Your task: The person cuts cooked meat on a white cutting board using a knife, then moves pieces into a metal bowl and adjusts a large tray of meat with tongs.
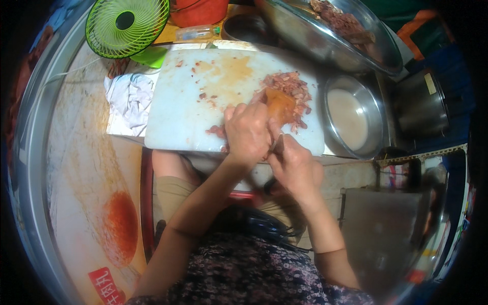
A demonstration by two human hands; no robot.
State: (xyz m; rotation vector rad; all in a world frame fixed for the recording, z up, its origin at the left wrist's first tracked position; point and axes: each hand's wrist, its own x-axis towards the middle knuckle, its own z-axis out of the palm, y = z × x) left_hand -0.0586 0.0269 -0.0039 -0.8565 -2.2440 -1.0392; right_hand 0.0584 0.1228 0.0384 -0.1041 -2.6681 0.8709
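Note:
My left hand [248,131] grips a yellowish-brown piece of meat or hide [279,106] over the front right part of a white plastic cutting board [179,110]. Close beside it, at the board's front edge, my right hand [295,162] is closed on a small knife, whose blade shows only in part between the hands. A heap of chopped reddish meat [291,84] lies behind and right of the held piece. Smaller meat scraps [216,131] lie left of my left hand, and a few bits are scattered farther back on the board.
A steel bowl of cloudy liquid [349,118] stands right of the board. Behind it is a large steel basin [305,34] holding meat. At left lie a white cloth [131,99] and a green fan [127,28]. A plastic bottle [196,32] lies near a red bucket [198,13].

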